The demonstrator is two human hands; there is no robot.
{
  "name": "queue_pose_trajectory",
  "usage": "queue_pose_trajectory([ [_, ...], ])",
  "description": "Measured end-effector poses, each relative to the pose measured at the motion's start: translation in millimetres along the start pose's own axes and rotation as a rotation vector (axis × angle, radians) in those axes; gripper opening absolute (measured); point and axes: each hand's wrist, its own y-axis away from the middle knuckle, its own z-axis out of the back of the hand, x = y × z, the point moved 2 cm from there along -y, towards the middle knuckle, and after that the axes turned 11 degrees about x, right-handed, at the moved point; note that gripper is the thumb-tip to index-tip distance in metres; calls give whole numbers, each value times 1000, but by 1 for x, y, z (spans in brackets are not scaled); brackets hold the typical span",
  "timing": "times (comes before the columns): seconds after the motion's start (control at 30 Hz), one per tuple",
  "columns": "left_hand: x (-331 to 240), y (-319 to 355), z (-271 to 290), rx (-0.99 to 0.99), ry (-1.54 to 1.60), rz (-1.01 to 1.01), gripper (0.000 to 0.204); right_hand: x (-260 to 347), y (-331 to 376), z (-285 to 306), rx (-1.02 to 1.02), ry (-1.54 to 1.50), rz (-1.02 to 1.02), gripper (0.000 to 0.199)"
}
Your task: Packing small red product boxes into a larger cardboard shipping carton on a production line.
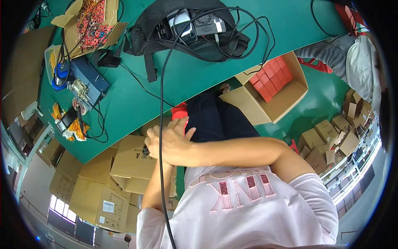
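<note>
At nine o'clock on the green table sits a blue machine with bundles of yellow wire just below it. Above it, toward eleven o'clock, an open cardboard box holds red and orange wire pieces. Stacked cardboard boxes stand under the table edge at seven o'clock.

Near the centre, the person's right hand reaches across the body to the left, fingers bent and close together, resting over the left forearm. The left hand itself is hidden beneath it, so its grip cannot be told. Whether the right hand clasps anything is also not clear. A black cable runs down from twelve o'clock, passes just beside the right hand and continues over the pink shirt at six o'clock. A red object shows just above the hand, against the dark trousers.

At twelve o'clock a black mesh bag lies on the table, with devices and cables in it. At two o'clock an open box on the floor holds rows of small red boxes. More small cartons lie at three o'clock, and another person's clothing shows at the right rim.
</note>
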Motion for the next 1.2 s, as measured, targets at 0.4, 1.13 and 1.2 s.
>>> queue_pose_trajectory([
  [0.4,-27,-67,-16,124,997,-411,66,74,-121,-124,-858,-3168,1953,24],
  [1.13,-7,-49,43,1,26,-337,29,55,-37,-131,-1565,-3068,571,44],
  [1.2,-10,-46,50,70,-2,-328,27,50,-36,-130,-1540,-3057,571,49],
])
